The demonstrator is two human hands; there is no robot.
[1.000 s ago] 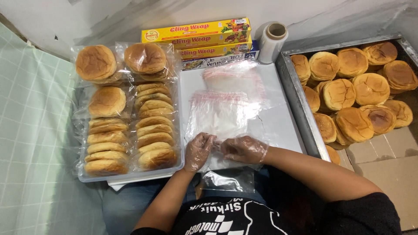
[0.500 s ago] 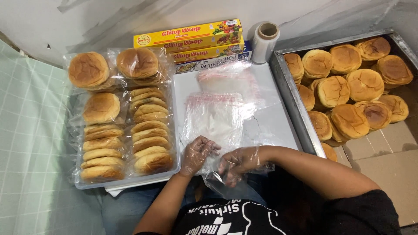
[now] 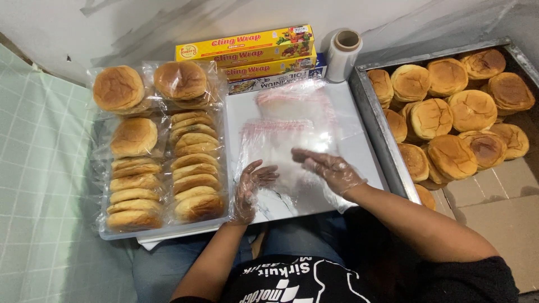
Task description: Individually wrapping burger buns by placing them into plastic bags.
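Both my hands wear thin clear plastic gloves. My left hand (image 3: 252, 188) rests with fingers spread on the near part of a white board (image 3: 359, 151), at the left edge of a stack of clear plastic bags (image 3: 283, 143). My right hand (image 3: 328, 168) lies flat and open over the same bags, fingers pointing left. Neither hand grips anything. Left of the board, a clear tray (image 3: 163, 230) holds several wrapped buns (image 3: 193, 163) standing in two rows.
A metal tray (image 3: 382, 129) at the right holds several unwrapped buns (image 3: 449, 112). Yellow cling-wrap boxes (image 3: 247, 50) and a roll of film (image 3: 343, 53) stand against the wall. A green checked cloth (image 3: 39, 185) lies at the left; cardboard (image 3: 494, 202) lies at the lower right.
Both hands have moved up from the board's near edge onto the bags and spread open. The camera view has shifted slightly.
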